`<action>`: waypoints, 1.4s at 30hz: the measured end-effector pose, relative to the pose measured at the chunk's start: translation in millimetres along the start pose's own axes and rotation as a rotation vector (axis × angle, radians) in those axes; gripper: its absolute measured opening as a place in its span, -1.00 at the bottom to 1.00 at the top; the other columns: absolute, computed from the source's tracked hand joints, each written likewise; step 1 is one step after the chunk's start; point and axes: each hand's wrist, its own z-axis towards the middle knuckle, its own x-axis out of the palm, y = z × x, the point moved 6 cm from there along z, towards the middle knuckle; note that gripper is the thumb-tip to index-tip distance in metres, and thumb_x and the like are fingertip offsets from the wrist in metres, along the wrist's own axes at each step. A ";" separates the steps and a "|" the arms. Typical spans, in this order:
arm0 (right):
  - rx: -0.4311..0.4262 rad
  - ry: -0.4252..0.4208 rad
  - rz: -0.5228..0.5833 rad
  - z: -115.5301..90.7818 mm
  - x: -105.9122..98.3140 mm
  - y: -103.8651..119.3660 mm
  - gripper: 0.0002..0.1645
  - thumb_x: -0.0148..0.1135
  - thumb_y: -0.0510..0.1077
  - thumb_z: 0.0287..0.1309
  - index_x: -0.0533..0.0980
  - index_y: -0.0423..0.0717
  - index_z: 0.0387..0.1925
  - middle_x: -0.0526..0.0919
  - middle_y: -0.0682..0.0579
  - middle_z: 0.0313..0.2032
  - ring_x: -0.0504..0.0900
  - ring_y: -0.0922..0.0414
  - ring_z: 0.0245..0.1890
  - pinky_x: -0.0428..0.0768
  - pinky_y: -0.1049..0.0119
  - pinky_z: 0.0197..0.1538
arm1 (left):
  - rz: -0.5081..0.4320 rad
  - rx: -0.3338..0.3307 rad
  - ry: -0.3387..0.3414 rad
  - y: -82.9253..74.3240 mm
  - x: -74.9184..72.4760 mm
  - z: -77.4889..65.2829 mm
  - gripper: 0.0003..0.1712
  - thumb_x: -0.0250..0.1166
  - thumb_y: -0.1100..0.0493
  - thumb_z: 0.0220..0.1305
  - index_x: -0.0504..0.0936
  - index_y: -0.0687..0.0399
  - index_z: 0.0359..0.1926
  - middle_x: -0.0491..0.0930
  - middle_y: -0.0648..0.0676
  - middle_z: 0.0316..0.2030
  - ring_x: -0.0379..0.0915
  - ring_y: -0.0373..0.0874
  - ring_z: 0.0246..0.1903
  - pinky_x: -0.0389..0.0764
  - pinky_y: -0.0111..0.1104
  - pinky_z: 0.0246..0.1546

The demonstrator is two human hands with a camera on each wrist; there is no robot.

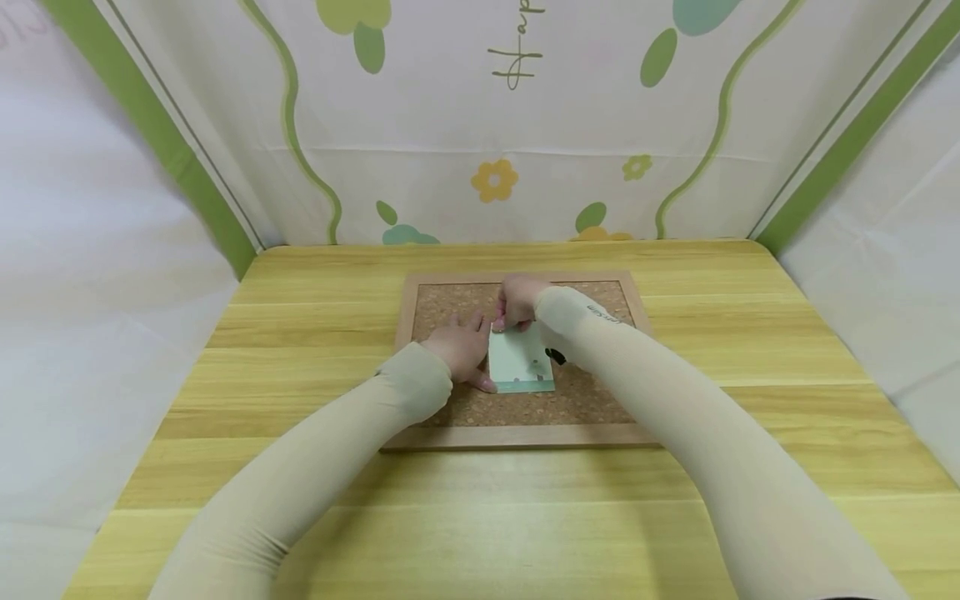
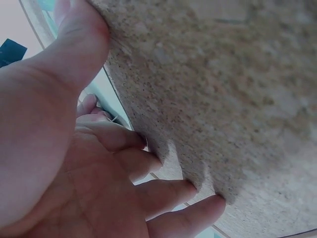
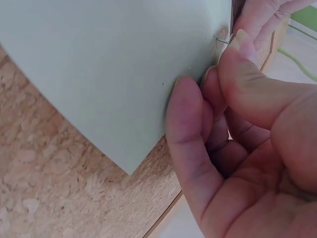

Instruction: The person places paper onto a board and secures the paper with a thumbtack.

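Note:
A pale green card (image 1: 519, 358) with a darker green strip along its near edge lies on a cork board (image 1: 592, 402) with a light wooden frame. My left hand (image 1: 459, 350) rests on the cork at the card's left side, fingers spread, thumb at the card's near left corner. In the left wrist view, those fingertips (image 2: 190, 186) touch the cork. At the card's far left corner, my right hand (image 1: 519, 302) pinches a pin (image 3: 222, 40) between thumb and fingers. Its thin metal shaft points at the card; the fingers hide its head.
The framed board lies on a yellow wood-grain table (image 1: 480, 517). A white cloth (image 1: 420, 117) printed with flowers and leaves hangs behind it. White cloth also hangs at both sides. A small black piece (image 1: 555, 357) sits under the right sleeve.

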 end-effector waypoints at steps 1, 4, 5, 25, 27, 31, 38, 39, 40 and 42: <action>0.002 0.000 0.003 0.1 -0.1 -0.2 -0.77 0.34 -0.03 0.03 0.59 -0.12 -0.40 0.62 0.01 -0.48 0.54 0.17 -0.58 0.51 0.37 -0.51 | 0.001 0.002 -0.002 -0.1 -0.1 0.0 0.29 0.17 -0.41 -0.09 -0.23 0.22 0.41 -0.28 0.22 0.40 -0.19 0.35 0.29 0.22 0.03 0.15; 0.003 0.002 0.001 -0.2 -0.3 -0.2 -0.77 0.34 -0.03 0.02 0.59 -0.12 -0.40 0.62 0.02 -0.48 0.55 0.16 -0.57 0.53 0.36 -0.49 | 0.001 0.004 -0.003 -0.3 -0.2 0.4 0.28 0.17 -0.41 -0.09 -0.23 0.23 0.41 -0.28 0.22 0.40 -0.19 0.36 0.29 0.21 0.03 0.15; 0.001 0.003 0.001 -0.4 -0.4 0.0 -0.77 0.34 -0.03 0.03 0.59 -0.13 -0.40 0.62 0.02 -0.48 0.55 0.15 -0.57 0.53 0.36 -0.49 | 0.002 0.003 -0.002 -0.3 -0.1 0.4 0.28 0.17 -0.41 -0.09 -0.23 0.23 0.41 -0.29 0.22 0.40 -0.19 0.36 0.29 0.20 0.03 0.16; -0.004 0.010 -0.134 3.2 2.3 4.8 -0.75 0.29 0.02 0.07 0.66 -0.06 -0.32 0.67 0.05 -0.39 0.60 0.15 -0.53 0.53 0.40 -0.52 | -0.014 0.003 0.002 -0.9 -1.5 -0.9 0.28 0.19 -0.38 -0.08 -0.22 0.25 0.41 -0.28 0.23 0.40 -0.20 0.36 0.29 0.32 -0.02 0.09; -0.004 0.019 -0.137 5.3 4.4 5.6 -0.75 0.29 -0.01 0.08 0.66 -0.05 -0.24 0.67 0.04 -0.29 0.60 0.15 -0.51 0.52 0.41 -0.52 | -0.027 0.002 0.004 -0.8 -1.5 -1.5 0.28 0.20 -0.38 -0.08 -0.24 0.24 0.41 -0.29 0.22 0.40 -0.22 0.35 0.29 0.31 -0.03 0.11; -0.001 0.024 -0.097 9.9 8.8 5.0 -0.74 0.30 -0.08 0.08 0.64 -0.06 -0.17 0.64 0.03 -0.18 0.61 0.12 -0.47 0.54 0.40 -0.51 | -0.045 0.001 0.009 -0.2 0.5 -0.2 0.29 0.20 -0.37 -0.09 -0.25 0.24 0.41 -0.31 0.21 0.40 -0.24 0.35 0.30 0.30 -0.05 0.12; -0.007 0.072 -0.336 1.4 11.2 1.5 -0.54 0.14 0.15 0.17 0.59 -0.03 -0.03 0.63 0.04 -0.13 0.57 0.11 -0.17 0.51 0.23 -0.10 | -0.051 0.016 -0.002 -0.6 4.9 4.7 0.29 0.21 -0.37 -0.10 -0.22 0.26 0.41 -0.28 0.23 0.40 -0.21 0.36 0.29 0.26 0.01 0.13; -0.008 0.083 -0.367 -1.0 10.6 3.2 -0.52 0.11 0.16 0.19 0.58 -0.02 0.00 0.62 0.04 -0.11 0.57 0.10 -0.15 0.51 0.22 -0.08 | -0.050 0.016 -0.001 -0.5 5.2 4.9 0.29 0.21 -0.37 -0.10 -0.22 0.26 0.41 -0.29 0.22 0.40 -0.22 0.36 0.29 0.28 0.00 0.12; -0.024 0.086 -0.396 -2.3 9.6 6.8 -0.53 0.10 0.16 0.20 0.56 -0.01 0.02 0.61 0.03 -0.08 0.56 0.09 -0.13 0.50 0.21 -0.06 | -0.044 0.017 -0.006 -0.2 5.0 5.2 0.30 0.21 -0.38 -0.11 -0.22 0.26 0.41 -0.28 0.22 0.40 -0.22 0.36 0.29 0.31 -0.01 0.10; -0.047 0.088 -0.438 -3.2 7.5 14.6 -0.57 0.11 0.12 0.21 0.56 0.03 0.03 0.59 0.04 -0.04 0.54 0.09 -0.09 0.48 0.21 -0.02 | -0.033 0.018 -0.019 0.4 4.1 5.9 0.31 0.21 -0.39 -0.12 -0.22 0.25 0.41 -0.27 0.21 0.41 -0.21 0.37 0.29 0.34 -0.03 0.08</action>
